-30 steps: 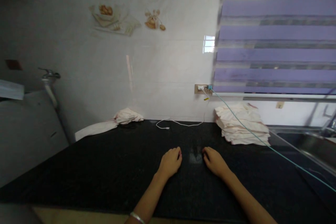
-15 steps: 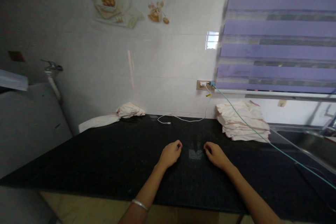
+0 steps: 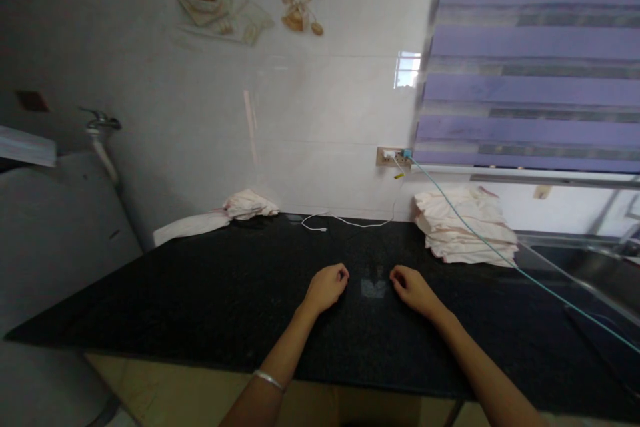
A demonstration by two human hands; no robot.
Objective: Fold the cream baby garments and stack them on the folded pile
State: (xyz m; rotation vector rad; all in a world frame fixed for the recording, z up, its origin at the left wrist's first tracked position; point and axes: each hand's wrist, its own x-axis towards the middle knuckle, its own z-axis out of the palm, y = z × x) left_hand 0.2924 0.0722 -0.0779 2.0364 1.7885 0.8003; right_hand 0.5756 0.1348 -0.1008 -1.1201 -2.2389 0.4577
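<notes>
1. Countertop [image 3: 200, 293] of black speckled stone runs across the whole view, and both of the person's hands rest on it near its middle, close to the front edge.
2. At the far left, a tap [image 3: 100, 121] juts from the tiled wall [image 3: 310, 120] above a grey surface.
3. A crumpled pale pink cloth [image 3: 247, 203] lies at the back of the counter against the wall, with a flatter white piece trailing off to its left.
4. The left hand [image 3: 326, 287] lies knuckles up with its fingers curled loosely under, holding nothing; a thin bangle [image 3: 267, 379] circles that forearm.
5. A small pale reflection sits on the stone between the two hands, which are near each other but apart.
6. The right hand [image 3: 413, 290] mirrors the left, fingers curled in and empty, fingertips touching the stone.
7. Behind them, a white charging cable [image 3: 350, 222] loops on the counter and rises to a wall socket [image 3: 393, 157].
8. A teal cable [image 3: 500, 255] runs from that socket over a stack of folded pale cloths [image 3: 467, 233] toward the steel sink [image 3: 590, 267] at far right, under a purple striped blind [image 3: 535, 60].
9. For resting steadily like this, I judge it best to keep both wrists low and clear of the cables.
10. No brand, label or writing is readable; the wall tiles show only food pictures.
</notes>
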